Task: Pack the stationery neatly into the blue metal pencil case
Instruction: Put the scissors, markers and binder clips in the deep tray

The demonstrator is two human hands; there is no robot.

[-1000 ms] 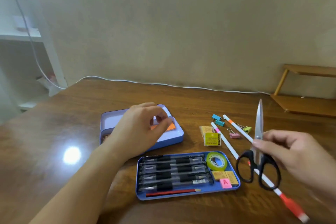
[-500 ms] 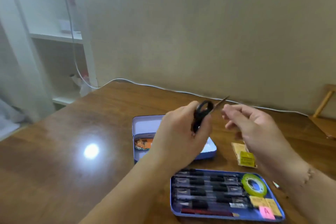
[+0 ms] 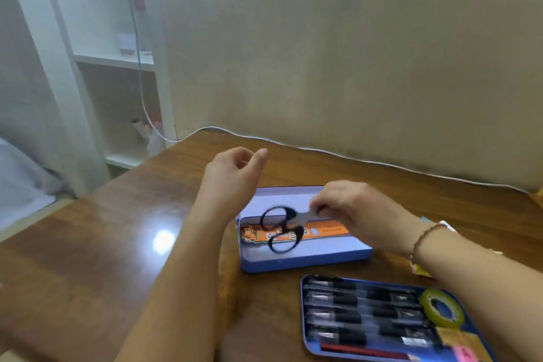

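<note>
The blue metal pencil case (image 3: pixel 305 258) lies open on the wooden table, with an orange ruler (image 3: pixel 323 232) lying inside it. Black-handled scissors (image 3: pixel 280 228) hover blurred over the case, handles to the left. My right hand (image 3: pixel 349 209) pinches them by the blades. My left hand (image 3: pixel 235 173) is raised behind the case's left end, fingers loosely curled, holding nothing. Nearer me sits the case's blue tray (image 3: pixel 305 341) with several black pens (image 3: pixel 361 314), a red pencil (image 3: pixel 364 351), a green tape roll (image 3: pixel 440 307) and small sticky notes (image 3: pixel 465 353).
A yellow box (image 3: pixel 421 272) peeks out behind my right forearm, and coloured bits (image 3: pixel 440 223) lie past my wrist. A white cable (image 3: pixel 323 151) runs along the table's far edge by the wall. White shelves (image 3: pixel 117 67) stand at the left.
The scissors passed from my left hand to my right, which now lowers them over the open case. My left hand let go and lifted away. The camera turned left.
</note>
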